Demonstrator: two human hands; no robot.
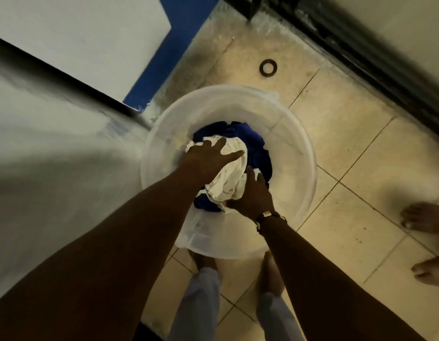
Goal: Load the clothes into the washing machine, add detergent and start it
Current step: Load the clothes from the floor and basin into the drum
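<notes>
Two bare feet point(421, 244) stand right of the bucket point(294, 148).

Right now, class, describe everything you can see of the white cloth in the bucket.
The white cloth is a crumpled, soft-looking fabric bundle, full of folds. It lies on top of dark blue clothes inside a translucent white plastic bucket standing on the tiled floor. The left hand presses on its upper part with fingers spread; the right hand touches its lower edge. Neither has lifted it.

beige tiled floor point(349, 148) carries a translucent bucket point(294, 134) and dark ring point(268, 67) (drain-like).
</notes>
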